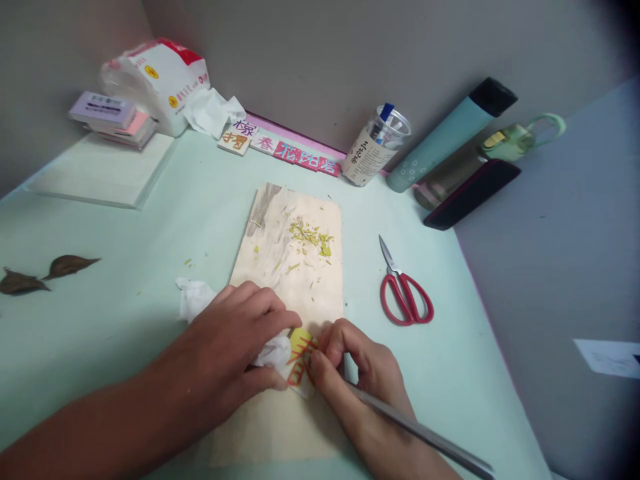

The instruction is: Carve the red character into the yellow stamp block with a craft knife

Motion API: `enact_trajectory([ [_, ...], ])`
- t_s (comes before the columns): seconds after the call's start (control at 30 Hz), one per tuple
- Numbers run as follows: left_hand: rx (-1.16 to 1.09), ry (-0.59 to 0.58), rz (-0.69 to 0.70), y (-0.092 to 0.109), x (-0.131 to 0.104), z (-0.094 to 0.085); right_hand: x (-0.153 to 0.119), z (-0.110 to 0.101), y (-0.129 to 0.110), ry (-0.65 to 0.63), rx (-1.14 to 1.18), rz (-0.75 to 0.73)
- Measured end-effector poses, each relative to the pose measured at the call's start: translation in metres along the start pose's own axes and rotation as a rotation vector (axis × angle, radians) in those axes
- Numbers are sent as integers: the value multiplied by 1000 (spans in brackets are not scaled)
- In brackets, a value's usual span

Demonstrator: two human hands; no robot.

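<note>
My left hand (245, 340) is closed around a crumpled white tissue (276, 352) and steadies the left side of a small yellow block (300, 337). Red-orange strokes of a character are drawn on the block's face. From the right, my right hand (367, 373) grips a slim metal-handled carving tool (425, 424) like a pen; its tip is hidden behind my fingers at the block. Beneath both hands lies a pale wooden board (280, 300), with yellow-green shavings (313, 237) scattered over its upper part.
Red-handled scissors (403, 287) lie right of the board. Behind stand a plastic cup (370, 150) holding pens, a teal bottle (445, 140) and a dark phone-like slab (473, 193). Small lettered blocks (300, 157) line the back; a tissue pack (163, 80) and dry leaves (70, 265) are left.
</note>
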State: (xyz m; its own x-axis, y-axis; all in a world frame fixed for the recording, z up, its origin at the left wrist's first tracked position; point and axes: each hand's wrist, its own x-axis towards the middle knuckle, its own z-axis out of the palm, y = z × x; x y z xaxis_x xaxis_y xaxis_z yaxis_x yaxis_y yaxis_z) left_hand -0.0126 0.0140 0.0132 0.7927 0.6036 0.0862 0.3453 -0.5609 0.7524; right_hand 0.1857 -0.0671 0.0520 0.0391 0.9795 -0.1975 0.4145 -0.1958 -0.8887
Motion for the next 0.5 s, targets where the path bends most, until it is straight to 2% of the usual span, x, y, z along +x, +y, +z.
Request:
enact_trajectory([
  [0.2, 66, 16, -43, -1, 2, 5, 3, 1, 4, 62, -15, 9],
  [0.5, 43, -36, -13, -3, -2, -4, 4, 1, 7, 62, -19, 29],
])
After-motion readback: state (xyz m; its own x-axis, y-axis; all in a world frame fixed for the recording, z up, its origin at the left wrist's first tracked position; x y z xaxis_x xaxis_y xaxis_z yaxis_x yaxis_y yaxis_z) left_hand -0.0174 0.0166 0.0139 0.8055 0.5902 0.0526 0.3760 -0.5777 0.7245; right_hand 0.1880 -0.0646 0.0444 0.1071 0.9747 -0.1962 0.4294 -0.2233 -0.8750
